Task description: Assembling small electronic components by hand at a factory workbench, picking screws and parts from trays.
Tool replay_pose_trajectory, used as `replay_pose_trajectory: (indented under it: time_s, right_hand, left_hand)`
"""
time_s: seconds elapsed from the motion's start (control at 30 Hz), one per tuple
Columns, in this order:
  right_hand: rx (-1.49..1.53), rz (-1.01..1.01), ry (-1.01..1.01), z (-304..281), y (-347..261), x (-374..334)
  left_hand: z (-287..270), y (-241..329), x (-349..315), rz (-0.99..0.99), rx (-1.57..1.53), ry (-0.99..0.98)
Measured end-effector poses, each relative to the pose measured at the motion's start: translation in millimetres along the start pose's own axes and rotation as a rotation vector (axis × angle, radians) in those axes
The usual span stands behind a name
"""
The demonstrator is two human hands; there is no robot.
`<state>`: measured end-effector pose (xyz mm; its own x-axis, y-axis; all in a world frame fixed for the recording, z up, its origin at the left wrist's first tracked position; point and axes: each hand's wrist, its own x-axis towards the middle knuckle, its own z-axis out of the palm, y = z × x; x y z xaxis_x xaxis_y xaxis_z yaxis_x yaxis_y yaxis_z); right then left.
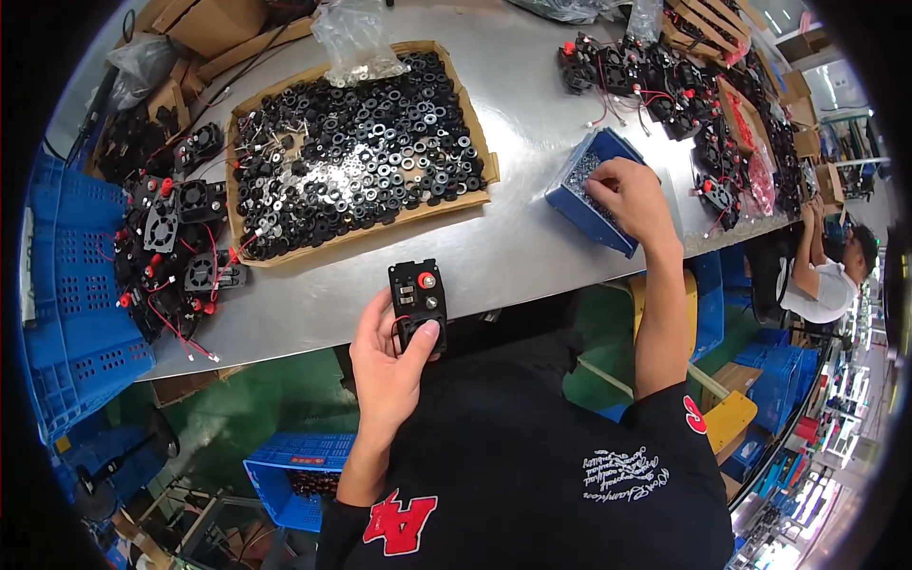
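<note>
My left hand [387, 369] grips a black plastic panel [403, 281] over the table's front edge, with the thumb across its lower end. A red terminal knob, a bare metal post and small metal contacts show on the panel's face. At the right, my right hand [638, 201] reaches into a tilted blue bin [591, 217] of small shiny metal pieces. Its thumb and fingers are pinched together at the near side of the pile. Whether a piece is between the fingertips is too small to tell.
A shallow cardboard tray [483, 152] holds many black and silver rings and washers. Fan assemblies [161, 228] with red-black wires lie at the left beside a blue crate [81, 275]; more fan units [679, 100] are heaped at the back right. Another person [822, 285] works farther right.
</note>
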<state>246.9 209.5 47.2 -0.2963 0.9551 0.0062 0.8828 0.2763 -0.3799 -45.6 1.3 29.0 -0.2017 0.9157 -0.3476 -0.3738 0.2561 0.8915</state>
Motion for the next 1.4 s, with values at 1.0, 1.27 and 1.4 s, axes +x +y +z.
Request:
replay_pose_trajectory:
  time_s: [1.0, 1.27, 1.4]
  right_hand:
    - [1.125, 0.043, -0.301, 60.2, -146.8, -88.5]
    - [1.442, 0.237, -0.310, 73.4, -146.8, -93.3]
    - [1.409, 0.227, -0.213, 78.6, -152.8, -100.7]
  left_hand:
    - [11.3, 1.8, -1.0, 0.072, -0.029, -0.016]
    - [13.9, -6.2, -1.8, 0.278, 0.349, 0.053]
    - [19.1, -7.6, -0.6, 0.422, 0.477, 0.109]
